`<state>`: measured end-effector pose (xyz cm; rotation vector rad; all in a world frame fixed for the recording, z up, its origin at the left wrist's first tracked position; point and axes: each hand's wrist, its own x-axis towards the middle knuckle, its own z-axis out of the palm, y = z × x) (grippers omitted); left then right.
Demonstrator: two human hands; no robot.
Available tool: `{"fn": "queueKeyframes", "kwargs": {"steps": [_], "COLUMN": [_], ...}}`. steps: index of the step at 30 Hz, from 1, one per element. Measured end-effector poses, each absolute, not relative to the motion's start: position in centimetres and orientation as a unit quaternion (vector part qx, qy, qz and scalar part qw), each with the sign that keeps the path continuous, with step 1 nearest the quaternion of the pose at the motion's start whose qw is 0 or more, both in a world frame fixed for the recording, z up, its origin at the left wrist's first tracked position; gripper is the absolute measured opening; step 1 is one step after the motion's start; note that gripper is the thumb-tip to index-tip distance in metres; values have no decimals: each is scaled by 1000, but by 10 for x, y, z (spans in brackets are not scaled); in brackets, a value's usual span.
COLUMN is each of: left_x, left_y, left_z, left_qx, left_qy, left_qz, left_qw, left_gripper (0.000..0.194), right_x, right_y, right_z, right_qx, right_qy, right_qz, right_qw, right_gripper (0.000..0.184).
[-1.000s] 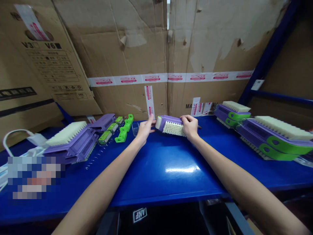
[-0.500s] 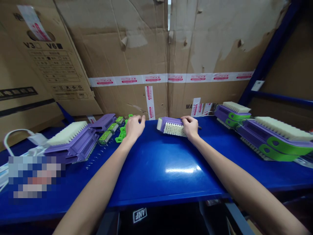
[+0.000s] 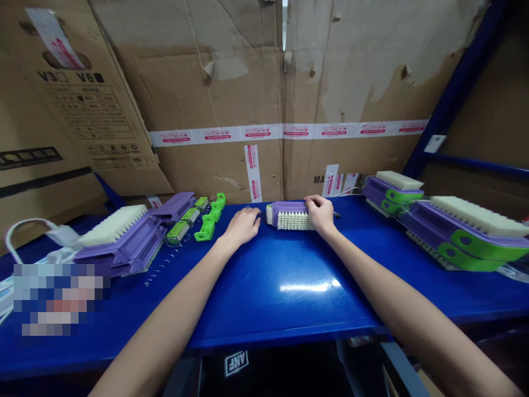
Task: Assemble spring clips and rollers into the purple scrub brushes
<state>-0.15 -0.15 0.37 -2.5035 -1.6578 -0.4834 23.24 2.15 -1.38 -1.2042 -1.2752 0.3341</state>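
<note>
My right hand is closed on the right end of a purple brush head, thumb and fingers at its top edge. The brush head rests on the blue tabletop with its cream bristles facing me and a pale end piece at its left. Just left of it and apart from it is my left hand, low over the table with its fingers loosely stretched; I see nothing in it. Further left lie bright green plastic clips, green block-like parts and a row of small springs.
Purple brush heads with cream bristles are stacked at the left. More stacks with green end pieces stand at the right. A white cable and plug lie far left. Cardboard sheets close off the back of the blue table.
My left hand has moved right, away from the green clips and towards the brush head, uncovering the clips. The brush head has turned slightly and sits more level in my right hand.
</note>
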Motion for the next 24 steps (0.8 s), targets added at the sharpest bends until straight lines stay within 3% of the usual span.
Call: {"fn": "queueKeyframes", "kwargs": {"steps": [6, 11, 20, 24], "left_x": [4, -3, -4, -6], "left_y": [-2, 1, 7, 9], "left_z": [2, -2, 1, -1], "left_qx": [-824, -796, -776, -779], "left_qy": [-513, -580, -589, -577], "left_qz": [-236, -172, -216, -244], "left_qw": [50, 11, -63, -38], "left_gripper": [33, 49, 40, 55], "right_x": [233, 233, 231, 231], "right_y": [21, 21, 21, 20], "right_z": [-12, -13, -12, -12], "right_qx": [-531, -530, -526, -522], "right_qy": [-562, -570, -581, -586], "right_qz": [142, 142, 138, 136], "right_qw": [619, 611, 606, 605], "right_gripper": [26, 26, 27, 27]}}
